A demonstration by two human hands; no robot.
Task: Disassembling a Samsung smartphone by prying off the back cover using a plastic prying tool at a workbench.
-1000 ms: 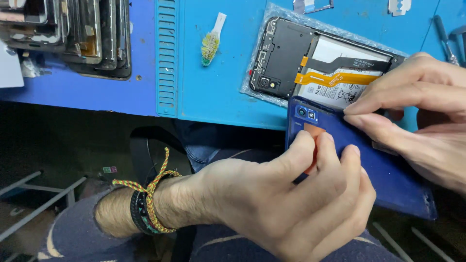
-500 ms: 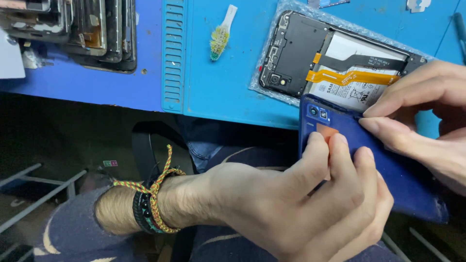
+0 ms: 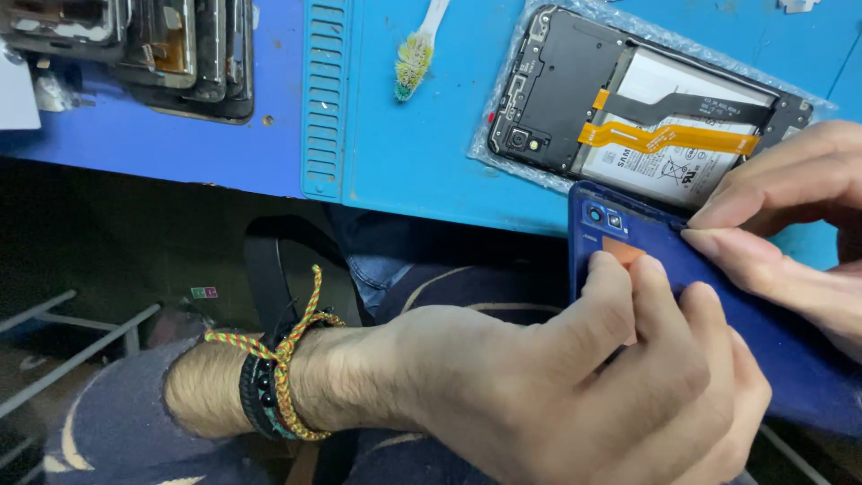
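Left hand [image 3: 575, 395] fingers pinch the blue back cover [image 3: 718, 305], hiding most of an orange tab [image 3: 620, 249]. Right hand [image 3: 790, 233], cut off at right, apparently grips the cover's far edge.

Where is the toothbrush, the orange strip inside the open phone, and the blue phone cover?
toothbrush [image 3: 413, 61], head view, on its worn bristles.
orange strip [image 3: 669, 137], head view, on its middle, across the battery.
blue phone cover [image 3: 772, 337], head view, on bare blue surface between the two hands.

Glossy blue plastic back cover [image 3: 718, 296]; matt blue rubbery mat [image 3: 431, 153].
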